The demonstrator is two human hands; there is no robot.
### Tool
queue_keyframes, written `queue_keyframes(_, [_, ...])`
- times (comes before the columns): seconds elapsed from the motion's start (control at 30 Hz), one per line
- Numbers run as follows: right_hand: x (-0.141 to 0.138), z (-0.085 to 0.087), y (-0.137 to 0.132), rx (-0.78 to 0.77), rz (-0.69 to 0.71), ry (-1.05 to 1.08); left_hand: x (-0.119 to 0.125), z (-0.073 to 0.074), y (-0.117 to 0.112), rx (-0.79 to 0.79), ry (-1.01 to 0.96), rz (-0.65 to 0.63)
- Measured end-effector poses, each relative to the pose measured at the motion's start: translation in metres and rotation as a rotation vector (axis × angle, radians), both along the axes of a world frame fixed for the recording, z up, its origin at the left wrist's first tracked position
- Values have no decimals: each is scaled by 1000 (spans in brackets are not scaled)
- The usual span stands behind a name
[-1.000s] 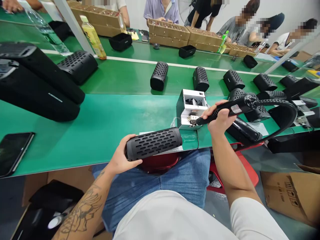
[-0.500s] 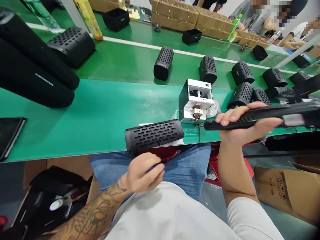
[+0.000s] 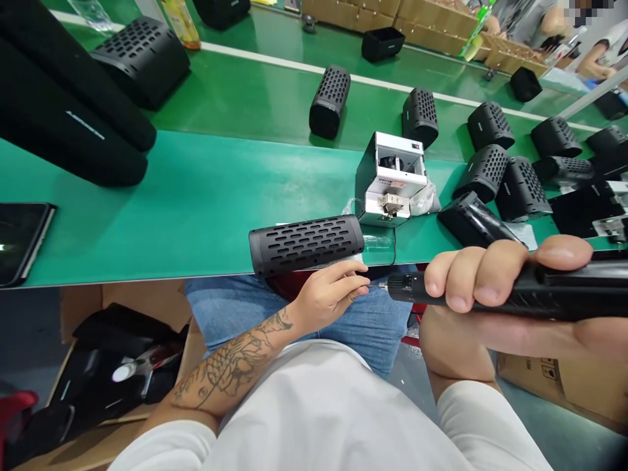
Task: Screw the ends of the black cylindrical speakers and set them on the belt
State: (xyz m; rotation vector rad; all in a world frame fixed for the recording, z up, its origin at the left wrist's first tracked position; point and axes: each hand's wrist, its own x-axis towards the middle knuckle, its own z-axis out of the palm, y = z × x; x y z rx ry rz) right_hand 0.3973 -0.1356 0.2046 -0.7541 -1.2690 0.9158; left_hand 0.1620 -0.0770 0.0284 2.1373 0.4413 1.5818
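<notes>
A black perforated cylinder speaker (image 3: 307, 244) lies along the near edge of the green table (image 3: 196, 203). My right hand (image 3: 495, 288) is wrapped round a black electric screwdriver (image 3: 515, 293), held level with its bit pointing left. My left hand (image 3: 328, 296) is just below the speaker, fingers pinched at the tip of the bit, on something too small to make out. A white screw feeder box (image 3: 392, 178) stands behind the speaker.
Several more black speakers (image 3: 328, 99) lie on the conveyor and at the right (image 3: 490, 171). Large black speakers (image 3: 73, 131) fill the left. A phone (image 3: 19, 241) lies at the left edge. A cardboard box (image 3: 564, 379) sits on the floor. Other people work across the table.
My left hand let go of the speaker, dropped below the table edge, then rose to the screwdriver's tip. My right hand pulled the screwdriver from the feeder box down towards me.
</notes>
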Motion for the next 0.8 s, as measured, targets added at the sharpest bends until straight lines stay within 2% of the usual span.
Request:
queue_keyframes(0.1, [-15, -1, -11, 76, 7, 62, -3, 1, -6, -31, -32, -5])
queue_keyframes(0.17, [-22, -6, -15, 87, 19, 19, -5, 2, -7, -38, -31, 0])
queue_keyframes(0.37, [-23, -22, -23, 134, -35, -74, -14, 12, -9, 31, -3, 42])
queue_keyframes(0.5, [-19, -24, -28, 116, -63, -103, -15, 19, -9, 36, 30, -51])
queue_keyframes(0.63, [-25, -18, -27, 120, 65, -136, -23, 19, -8, 2, 90, -144])
queue_keyframes(0.7, [-33, -14, -20, 90, 44, -119, -40, 14, -5, 28, 123, -48])
queue_keyframes(0.8, [-42, -15, 5, 106, -76, -72, -83, -1, 7, 56, 123, 321])
